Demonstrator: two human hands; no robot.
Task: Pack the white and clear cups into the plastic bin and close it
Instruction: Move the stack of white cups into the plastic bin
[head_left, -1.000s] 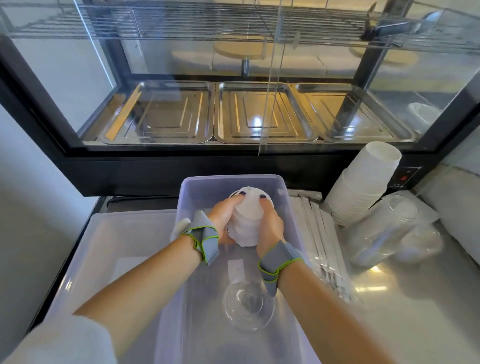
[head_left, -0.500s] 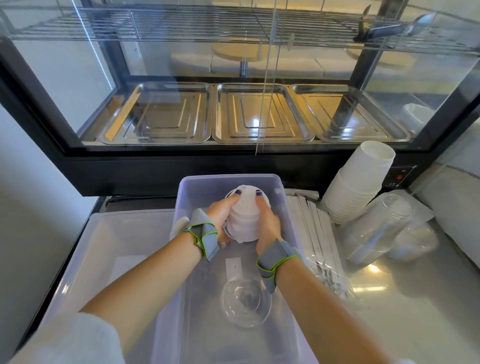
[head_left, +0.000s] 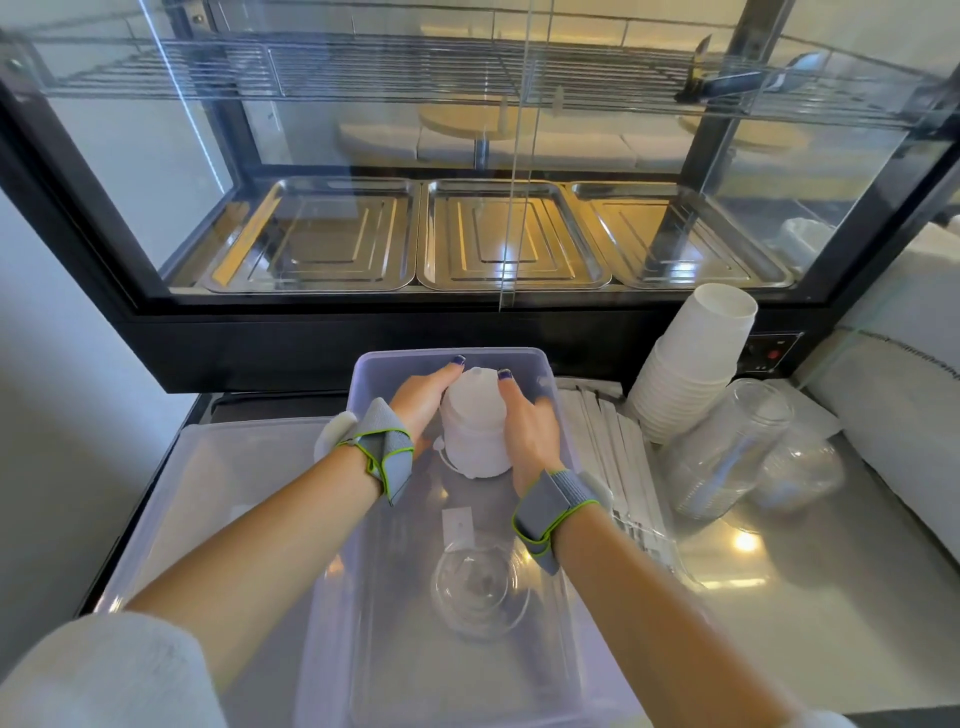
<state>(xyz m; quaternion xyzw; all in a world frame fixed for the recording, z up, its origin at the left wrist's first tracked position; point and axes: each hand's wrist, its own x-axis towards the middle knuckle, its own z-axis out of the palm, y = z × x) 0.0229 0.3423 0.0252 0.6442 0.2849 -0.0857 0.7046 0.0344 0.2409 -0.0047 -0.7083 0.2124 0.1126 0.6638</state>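
Both hands, left hand (head_left: 423, 397) and right hand (head_left: 530, 431), hold a stack of white cups (head_left: 474, 434) inside the plastic bin (head_left: 363, 379).

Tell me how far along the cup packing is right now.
Early. Done: clear cups already sit in the plastic bin. In hand: left hand and right hand both grip a white cup stack inside the bin's far end. Left: the tall white stack and clear stack on the counter, then the lid, lying beside the bin.
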